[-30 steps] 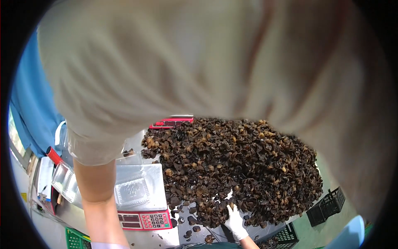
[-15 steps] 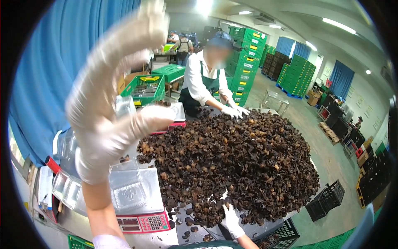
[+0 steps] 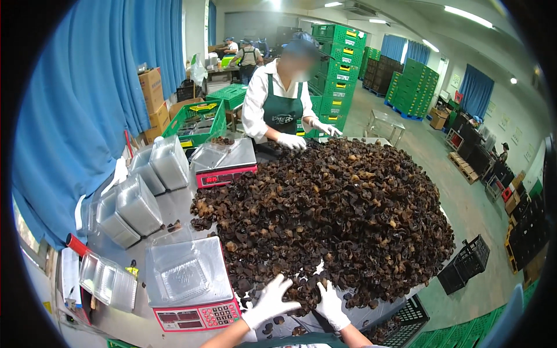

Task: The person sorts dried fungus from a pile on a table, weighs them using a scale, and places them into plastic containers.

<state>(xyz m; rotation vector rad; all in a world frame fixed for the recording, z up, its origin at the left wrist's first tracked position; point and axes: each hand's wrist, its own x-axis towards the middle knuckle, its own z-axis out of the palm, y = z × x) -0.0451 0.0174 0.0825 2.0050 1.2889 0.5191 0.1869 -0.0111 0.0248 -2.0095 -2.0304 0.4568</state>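
A large heap of dark brown wood ear mushrooms covers much of the table. My left hand, in a white glove, is at the near edge of the heap with its fingers spread and nothing in it. Beside it on the right, my gloved right hand touches the edge of the heap, thumb and fingers apart. Left of my hands stands a red scale with a metal plate. On that plate lies an open clear plastic box.
Stacked clear boxes stand at the left. Across the heap, a co-worker in gloves reaches over it beside a second scale. A green crate is behind that scale. Black crates sit at the lower right.
My left hand has come down from high in front of the view to the heap's near edge. My right hand has shifted slightly. The co-worker's hands have moved apart.
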